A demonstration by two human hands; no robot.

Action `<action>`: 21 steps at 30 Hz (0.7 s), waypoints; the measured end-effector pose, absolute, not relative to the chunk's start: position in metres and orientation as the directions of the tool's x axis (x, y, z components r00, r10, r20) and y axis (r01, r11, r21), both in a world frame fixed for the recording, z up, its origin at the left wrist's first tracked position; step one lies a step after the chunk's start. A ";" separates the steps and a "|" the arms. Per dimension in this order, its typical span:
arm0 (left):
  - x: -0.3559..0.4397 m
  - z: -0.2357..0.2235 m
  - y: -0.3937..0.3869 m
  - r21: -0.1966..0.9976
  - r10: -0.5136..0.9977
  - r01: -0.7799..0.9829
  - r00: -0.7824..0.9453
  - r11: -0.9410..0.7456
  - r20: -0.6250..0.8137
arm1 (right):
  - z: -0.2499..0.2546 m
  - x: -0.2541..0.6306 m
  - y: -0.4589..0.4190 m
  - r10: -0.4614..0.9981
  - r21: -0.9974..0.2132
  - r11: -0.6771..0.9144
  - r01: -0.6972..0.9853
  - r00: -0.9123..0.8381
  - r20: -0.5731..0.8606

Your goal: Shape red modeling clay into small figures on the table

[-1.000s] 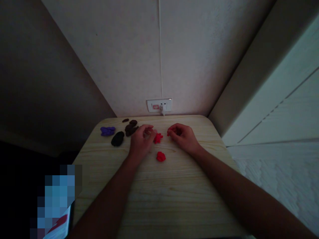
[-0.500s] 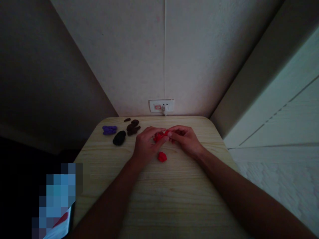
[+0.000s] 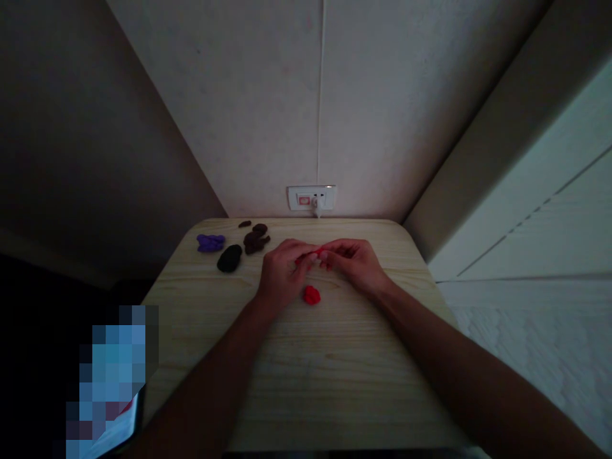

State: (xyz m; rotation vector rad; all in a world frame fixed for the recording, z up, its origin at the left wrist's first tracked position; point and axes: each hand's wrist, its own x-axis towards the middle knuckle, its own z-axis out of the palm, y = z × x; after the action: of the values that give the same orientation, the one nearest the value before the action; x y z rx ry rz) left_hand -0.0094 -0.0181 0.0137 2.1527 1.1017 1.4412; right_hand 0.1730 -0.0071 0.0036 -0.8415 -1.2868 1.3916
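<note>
My left hand (image 3: 283, 271) and my right hand (image 3: 356, 264) meet at the fingertips above the middle of a pale wooden table (image 3: 344, 363). Both pinch a piece of red modelling clay (image 3: 310, 254), most of it hidden by my fingers. Just below my hands, a separate red clay lump (image 3: 311, 294) lies on the wood, not touching either hand. To the left of my left hand are a purple clay piece (image 3: 210, 243), a black clay lump (image 3: 229, 258) and several dark brown clay bits (image 3: 254, 239).
The table's far edge meets a wall carrying a white electrical socket plate (image 3: 312, 198) with a plug and cable. A pale cabinet or wardrobe panel (image 3: 521, 197) stands right of the table. A pixelated blue object (image 3: 112, 376) sits at lower left.
My hands have drawn closer around the red clay, which is now mostly hidden between my fingers and stretched out thinner. The other clay pieces have not moved.
</note>
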 end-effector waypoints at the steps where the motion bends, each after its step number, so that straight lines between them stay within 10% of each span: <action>1: -0.009 0.014 -0.019 0.632 0.745 0.422 0.192 -0.650 0.639 | 0.004 0.173 -0.007 0.961 -0.972 0.084 -0.218 -0.241 0.137; 21: -0.007 0.012 -0.025 0.802 0.860 0.312 0.148 -0.510 0.489 | 0.013 0.168 -0.017 0.942 -0.971 0.148 -0.187 -0.271 0.196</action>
State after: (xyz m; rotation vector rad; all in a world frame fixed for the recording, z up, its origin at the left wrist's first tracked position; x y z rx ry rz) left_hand -0.0069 -0.0245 0.0117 1.9045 1.1149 1.3594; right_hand 0.1678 -0.0173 0.0128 -0.8054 -1.3674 1.3554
